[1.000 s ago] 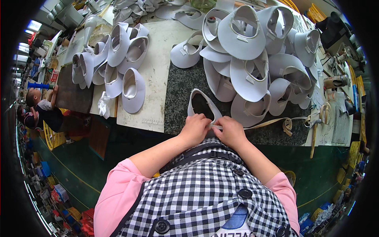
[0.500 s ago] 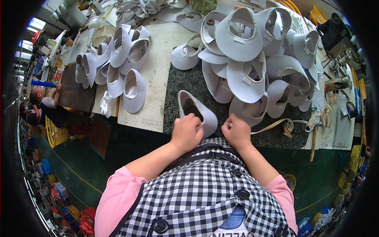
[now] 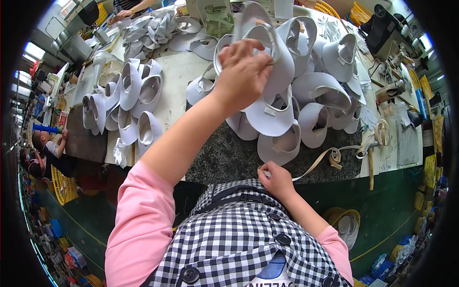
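at twelve o'clock from the centre of view, the left hand (image 3: 241, 71) is raised over the pile of white shoe uppers (image 3: 270, 125), fingers closed on the edge of one upper (image 3: 255, 12); that piece is motion-blurred, so contact with the pile cannot be determined. at four o'clock, near the edge of the speckled dark slab (image 3: 224, 158), the right hand (image 3: 278, 182) pinches the end of a cream tape (image 3: 315, 165), which leads toward a coil (image 3: 382, 131) at three o'clock. progress is judged partial: several uppers in the pile, at two o'clock, carry a short tape tab (image 3: 269, 113) at the rim. on the left cluster of uppers (image 3: 129, 101), at ten o'clock, no tab can be made out; these appear to be the portion left.
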Demonstrator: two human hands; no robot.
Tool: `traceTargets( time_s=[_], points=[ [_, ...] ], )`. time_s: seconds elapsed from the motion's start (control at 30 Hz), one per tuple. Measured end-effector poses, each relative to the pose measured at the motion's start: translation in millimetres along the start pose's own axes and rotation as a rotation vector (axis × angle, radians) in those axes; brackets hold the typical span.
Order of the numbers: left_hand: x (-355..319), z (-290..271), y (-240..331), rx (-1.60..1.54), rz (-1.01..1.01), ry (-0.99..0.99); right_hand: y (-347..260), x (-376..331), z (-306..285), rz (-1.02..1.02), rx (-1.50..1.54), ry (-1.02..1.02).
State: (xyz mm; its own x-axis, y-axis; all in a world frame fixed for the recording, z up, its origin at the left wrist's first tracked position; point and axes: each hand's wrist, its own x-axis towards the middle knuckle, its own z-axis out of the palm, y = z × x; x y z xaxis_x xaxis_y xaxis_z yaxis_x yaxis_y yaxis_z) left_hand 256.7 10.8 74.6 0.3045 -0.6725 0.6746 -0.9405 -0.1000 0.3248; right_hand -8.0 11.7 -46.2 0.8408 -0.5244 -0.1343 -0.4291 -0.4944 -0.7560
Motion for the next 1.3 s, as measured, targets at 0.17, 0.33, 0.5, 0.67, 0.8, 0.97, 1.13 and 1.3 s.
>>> traceTargets(
  time_s=[0.17,0.33,0.5,0.67,0.8,0.97,1.13,1.3],
  points=[
    [-4.7,49.2,13.3,-0.065,0.027,0.022,-1.8,-7.0,-14.2,-0.145,0.033,0.166],
    [-78.0,13.5,54.5,-0.421,0.054,-0.196,-3.9,-18.3,-24.8,0.027,0.544,0.144],
    [-138.6,-5.2,80.6,-0.817,-0.348,-0.569,-10.9,-10.1,-24.6,0.064,1.093,0.066],
    [-167.9,-5.2,83.9,-1.346,-0.823,-0.536,-10.5,-6.8,-19.0,0.017,1.206,-0.071],
    [-176.5,-4.4,89.0,-1.353,-0.873,-0.534,-12.9,-9.9,-32.5,0.075,1.232,-0.138],
    [-187.0,20.0,98.8,-0.942,-0.580,-0.399,-4.8,-17.4,-55.9,0.155,1.607,-0.217],
    [-180.9,23.6,124.0,-0.920,-0.777,-0.436,12.9,-27.1,-71.6,0.210,1.423,-0.145],
    [-180.6,42.1,146.3,-1.022,-0.670,-0.378,22.2,-42.5,-81.3,0.171,1.070,-0.054]
  ],
)
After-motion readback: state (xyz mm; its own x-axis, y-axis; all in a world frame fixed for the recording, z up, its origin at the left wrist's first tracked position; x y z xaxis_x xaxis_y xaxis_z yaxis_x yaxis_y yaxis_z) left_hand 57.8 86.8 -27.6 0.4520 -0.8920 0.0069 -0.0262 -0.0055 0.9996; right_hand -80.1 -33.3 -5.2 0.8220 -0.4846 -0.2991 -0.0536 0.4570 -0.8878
